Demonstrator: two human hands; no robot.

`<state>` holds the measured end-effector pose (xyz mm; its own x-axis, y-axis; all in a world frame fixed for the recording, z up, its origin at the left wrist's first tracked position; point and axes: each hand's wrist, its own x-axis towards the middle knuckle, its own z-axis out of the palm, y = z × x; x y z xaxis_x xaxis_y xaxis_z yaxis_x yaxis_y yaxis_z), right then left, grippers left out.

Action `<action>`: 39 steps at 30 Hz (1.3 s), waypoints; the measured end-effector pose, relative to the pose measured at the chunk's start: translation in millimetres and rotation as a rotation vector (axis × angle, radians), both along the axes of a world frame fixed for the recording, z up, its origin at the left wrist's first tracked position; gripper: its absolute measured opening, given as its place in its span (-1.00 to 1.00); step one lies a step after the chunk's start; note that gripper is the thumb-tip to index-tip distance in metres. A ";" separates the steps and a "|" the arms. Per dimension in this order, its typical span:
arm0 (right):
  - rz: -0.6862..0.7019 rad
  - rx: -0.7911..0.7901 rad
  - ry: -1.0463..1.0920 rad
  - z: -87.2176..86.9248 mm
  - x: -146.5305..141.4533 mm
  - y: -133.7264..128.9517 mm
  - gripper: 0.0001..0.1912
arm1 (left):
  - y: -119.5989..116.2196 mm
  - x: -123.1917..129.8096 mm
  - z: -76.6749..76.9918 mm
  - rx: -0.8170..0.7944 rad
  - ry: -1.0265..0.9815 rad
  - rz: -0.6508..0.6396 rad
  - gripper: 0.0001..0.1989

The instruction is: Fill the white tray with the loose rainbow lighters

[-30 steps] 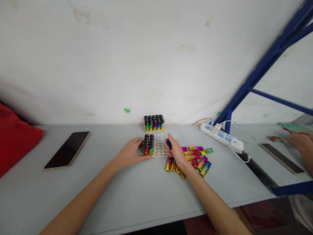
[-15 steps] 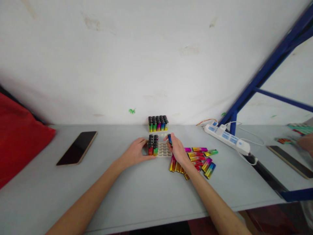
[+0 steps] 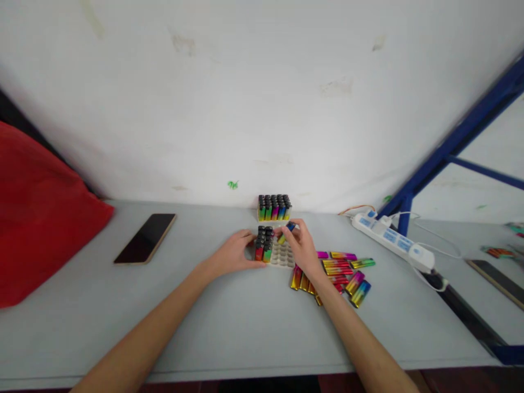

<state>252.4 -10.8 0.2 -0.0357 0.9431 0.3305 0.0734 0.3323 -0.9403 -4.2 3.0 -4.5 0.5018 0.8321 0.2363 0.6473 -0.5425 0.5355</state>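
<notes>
My left hand (image 3: 235, 254) is curved round the left end of a pale tray (image 3: 282, 255), its thumb along the front edge and its fingers behind. Two columns of upright lighters (image 3: 263, 245) with black tops stand in the tray's left part, red and green ones in front. The pockets to their right are bare. Above the tray's back part my right hand (image 3: 302, 246) pinches a tilted blue-and-yellow lighter (image 3: 285, 232) between thumb and fingers. Just right of the tray, partly under my right wrist, lies a loose pile of shiny multicoloured lighters (image 3: 338, 267).
A full tray of upright lighters (image 3: 274, 208) stands behind, near the wall. A phone (image 3: 145, 238) lies at left beside a red cloth or bag (image 3: 45, 213). At right are a white power strip (image 3: 393, 240) with cables, a blue metal frame (image 3: 434, 164) and another dark phone-like slab (image 3: 497, 281).
My right hand has turned the blue-and-yellow lighter from near upright to tilted, over the tray's back part. My left hand keeps its place at the tray. The whole view has shifted slightly.
</notes>
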 end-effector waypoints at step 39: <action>-0.021 -0.073 -0.339 29.6 118.3 3.8 -0.37 | 0.0 2.2 7.1 -0.005 0.019 0.034 -0.36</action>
<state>370.7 -7.0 29.7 -0.1128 0.9654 0.2350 0.3919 0.2605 -0.8823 -2.0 3.0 2.6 0.4780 0.8496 0.2228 0.6753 -0.5177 0.5254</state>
